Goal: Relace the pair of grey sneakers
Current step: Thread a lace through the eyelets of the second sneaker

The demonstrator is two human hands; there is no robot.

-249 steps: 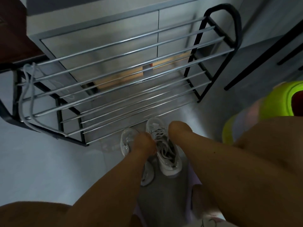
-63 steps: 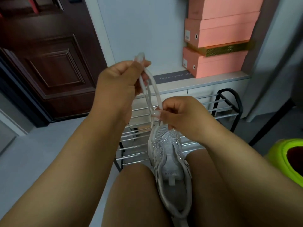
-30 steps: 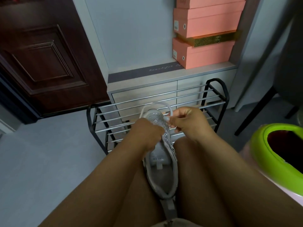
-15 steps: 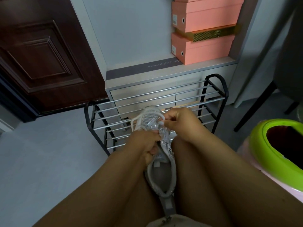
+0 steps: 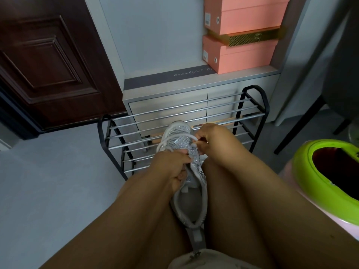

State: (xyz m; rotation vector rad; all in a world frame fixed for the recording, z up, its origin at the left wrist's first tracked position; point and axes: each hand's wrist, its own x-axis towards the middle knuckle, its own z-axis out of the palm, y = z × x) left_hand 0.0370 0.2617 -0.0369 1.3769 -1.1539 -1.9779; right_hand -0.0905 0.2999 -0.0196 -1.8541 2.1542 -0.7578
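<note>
Pinching the floppy lace (image 5: 177,137) with my right hand (image 5: 210,138) — left hand (image 5: 171,167) gripping the light sneaker (image 5: 189,183) mid-tongue.

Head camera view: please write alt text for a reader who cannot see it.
A grey sneaker lies between a seated person's thighs; the left hand holds it while the right hand pinches the white lace. Beyond stands a metal shoe rack.
</note>
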